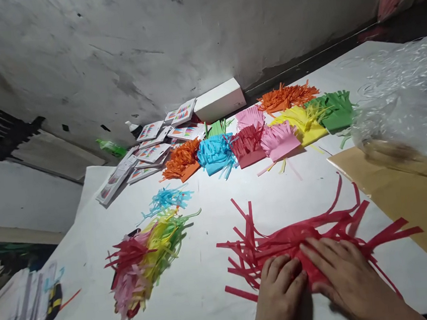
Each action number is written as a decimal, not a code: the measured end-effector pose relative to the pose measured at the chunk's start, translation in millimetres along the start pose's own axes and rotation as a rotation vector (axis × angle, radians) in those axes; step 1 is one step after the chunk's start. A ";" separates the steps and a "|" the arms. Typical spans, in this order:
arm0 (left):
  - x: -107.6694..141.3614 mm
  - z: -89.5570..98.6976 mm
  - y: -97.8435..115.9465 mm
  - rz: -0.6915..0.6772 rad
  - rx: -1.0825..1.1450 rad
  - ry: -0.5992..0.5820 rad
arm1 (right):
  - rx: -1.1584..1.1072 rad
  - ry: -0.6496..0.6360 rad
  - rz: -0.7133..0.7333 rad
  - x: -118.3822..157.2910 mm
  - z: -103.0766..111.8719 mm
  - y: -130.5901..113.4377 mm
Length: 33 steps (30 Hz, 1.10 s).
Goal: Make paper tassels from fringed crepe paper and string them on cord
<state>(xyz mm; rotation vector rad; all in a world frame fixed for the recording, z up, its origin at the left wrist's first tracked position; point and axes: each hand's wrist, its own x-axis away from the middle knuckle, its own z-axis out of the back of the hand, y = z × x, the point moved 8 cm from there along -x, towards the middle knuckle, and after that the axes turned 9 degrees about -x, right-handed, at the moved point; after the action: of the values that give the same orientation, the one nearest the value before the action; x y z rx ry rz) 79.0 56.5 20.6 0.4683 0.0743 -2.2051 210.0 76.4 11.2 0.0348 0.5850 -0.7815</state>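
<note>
A sheet of red fringed tissue paper [285,236] lies on the white table in front of me, its cut strips splayed out to both sides. My left hand [279,291] is at its near edge, fingers curled and closed on the paper. My right hand [338,268] rests on the middle of the sheet with its fingers stretched out flat. The paper beneath both palms is hidden. To the left lies a bundle of mixed tissue tassels [144,265] in red, pink, yellow and green, with loose blue strips [170,198] just beyond it.
Fringed tissue stacks in orange [181,160], blue [216,152], red [248,144], pink [279,140], yellow [305,124] and green [334,109] line the back. Printed packets [153,153] and a white box [219,101] stand behind. Brown card [398,183] and clear plastic [406,98] lie right.
</note>
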 end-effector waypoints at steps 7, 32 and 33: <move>2.3 5.3 -3.1 -0.013 0.026 0.059 | 0.268 0.173 -0.442 16.1 47.5 84.5; -16.2 -10.7 -50.7 0.598 -0.210 -0.098 | -0.125 -0.016 -0.303 -15.0 -18.1 35.4; -15.5 -11.9 -51.2 0.603 -0.223 -0.100 | -0.118 -0.025 -0.318 -16.4 -18.9 35.8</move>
<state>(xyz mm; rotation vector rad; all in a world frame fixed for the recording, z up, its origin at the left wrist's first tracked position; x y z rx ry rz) 51.9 103.0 9.5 0.2154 0.1079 -1.6014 215.7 117.4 -2.9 -0.1804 0.6202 -1.0523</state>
